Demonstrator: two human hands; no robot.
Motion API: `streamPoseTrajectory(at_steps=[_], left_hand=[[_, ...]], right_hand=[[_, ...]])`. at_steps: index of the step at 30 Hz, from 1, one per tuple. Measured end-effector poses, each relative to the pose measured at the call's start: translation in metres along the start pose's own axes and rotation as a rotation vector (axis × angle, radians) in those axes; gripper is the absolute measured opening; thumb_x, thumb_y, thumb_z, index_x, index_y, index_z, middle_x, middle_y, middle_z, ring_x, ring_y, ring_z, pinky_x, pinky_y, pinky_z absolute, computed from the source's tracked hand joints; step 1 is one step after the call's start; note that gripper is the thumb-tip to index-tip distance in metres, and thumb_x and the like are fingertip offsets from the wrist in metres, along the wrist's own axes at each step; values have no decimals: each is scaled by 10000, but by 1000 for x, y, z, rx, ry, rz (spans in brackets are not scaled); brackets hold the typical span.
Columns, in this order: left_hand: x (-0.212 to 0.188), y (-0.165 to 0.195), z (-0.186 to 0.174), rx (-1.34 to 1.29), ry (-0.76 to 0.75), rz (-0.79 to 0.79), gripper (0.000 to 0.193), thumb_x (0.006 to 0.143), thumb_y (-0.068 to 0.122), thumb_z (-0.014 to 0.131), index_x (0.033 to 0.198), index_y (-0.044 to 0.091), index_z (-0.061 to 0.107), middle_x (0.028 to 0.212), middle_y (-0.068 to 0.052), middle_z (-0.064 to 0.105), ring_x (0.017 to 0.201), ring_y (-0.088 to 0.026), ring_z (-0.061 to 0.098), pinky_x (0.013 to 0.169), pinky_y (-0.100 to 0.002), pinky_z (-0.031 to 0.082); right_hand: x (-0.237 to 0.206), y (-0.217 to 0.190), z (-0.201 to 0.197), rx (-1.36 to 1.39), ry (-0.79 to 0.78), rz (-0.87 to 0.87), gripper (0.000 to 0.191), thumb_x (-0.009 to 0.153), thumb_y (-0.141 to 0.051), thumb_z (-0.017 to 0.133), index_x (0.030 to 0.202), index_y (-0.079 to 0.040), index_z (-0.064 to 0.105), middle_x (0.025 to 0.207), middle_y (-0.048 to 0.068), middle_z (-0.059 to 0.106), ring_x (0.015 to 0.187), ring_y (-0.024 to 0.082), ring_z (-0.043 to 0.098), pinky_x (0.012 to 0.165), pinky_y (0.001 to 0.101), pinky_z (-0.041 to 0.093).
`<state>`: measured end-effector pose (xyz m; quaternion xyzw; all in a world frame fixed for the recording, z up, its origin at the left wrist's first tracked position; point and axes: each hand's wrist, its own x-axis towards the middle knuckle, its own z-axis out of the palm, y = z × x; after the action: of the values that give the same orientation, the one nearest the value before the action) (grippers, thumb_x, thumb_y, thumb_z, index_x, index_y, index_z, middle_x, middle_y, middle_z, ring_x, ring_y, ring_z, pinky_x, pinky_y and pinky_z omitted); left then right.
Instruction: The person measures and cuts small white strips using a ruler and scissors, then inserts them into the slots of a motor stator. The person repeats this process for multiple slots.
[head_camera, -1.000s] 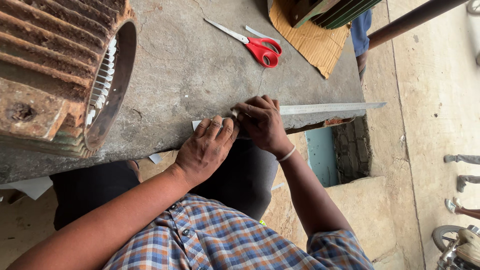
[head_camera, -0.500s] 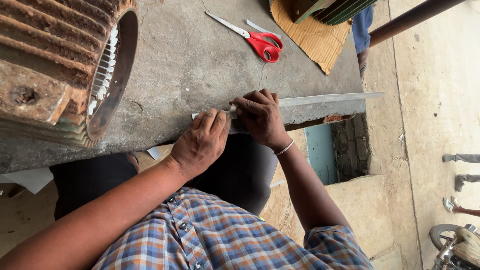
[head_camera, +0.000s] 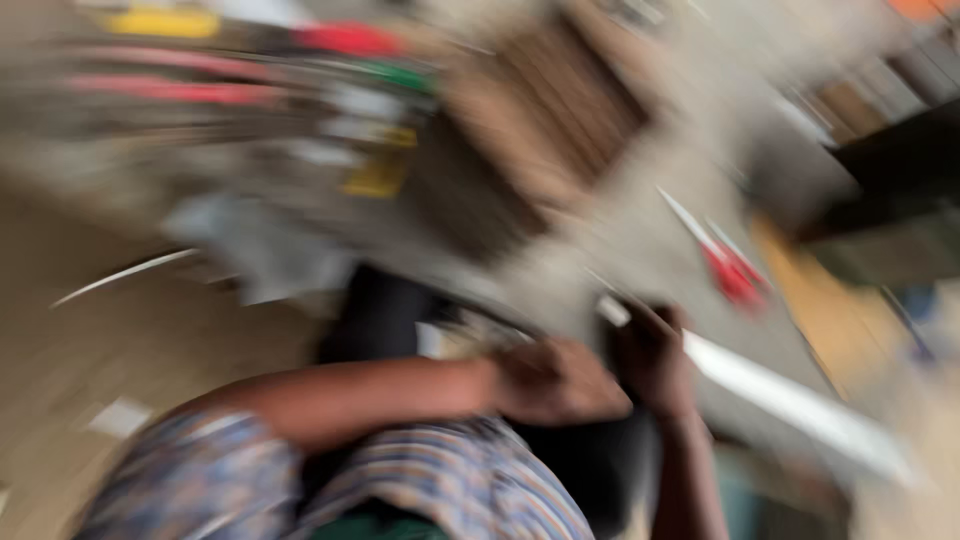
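Head view heavily motion-blurred. Left hand (head_camera: 560, 383) and right hand (head_camera: 652, 358) sit side by side at the grey table (head_camera: 640, 235) edge, on a long pale strip (head_camera: 790, 400). Grip unclear. Red-handled scissors (head_camera: 728, 265) lie beyond, well apart from both hands.

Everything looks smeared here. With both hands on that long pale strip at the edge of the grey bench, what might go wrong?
Two hedged risks. The person's left hand and right hand sit on the long pale strip while the view swings, so the strip might slip or crease unwatched. The red-handled scissors lie on the grey bench near the right hand; a blind reach might catch their blades. The blur hides the actual grip.
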<state>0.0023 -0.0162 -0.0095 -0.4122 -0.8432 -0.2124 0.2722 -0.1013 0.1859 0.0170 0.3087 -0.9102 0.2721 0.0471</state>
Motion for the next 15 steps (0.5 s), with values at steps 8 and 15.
streamPoseTrajectory(at_steps=[8,15], left_hand=[[-53,1,-64,-478,538,-609,109,1029,192,637,1084,142,717,1000,-37,756,964,-193,746,886,-305,594],[-65,3,-94,-452,569,-636,156,948,167,669,1077,90,712,996,-60,763,958,-215,755,865,-308,591]], right_hand=[[72,-120,89,127,88,-135,319,886,-66,703,1203,-77,734,978,145,584,874,270,593,774,382,497],[61,-119,110,211,18,-153,310,890,-57,702,1198,-65,731,991,145,594,887,261,599,787,372,500]])
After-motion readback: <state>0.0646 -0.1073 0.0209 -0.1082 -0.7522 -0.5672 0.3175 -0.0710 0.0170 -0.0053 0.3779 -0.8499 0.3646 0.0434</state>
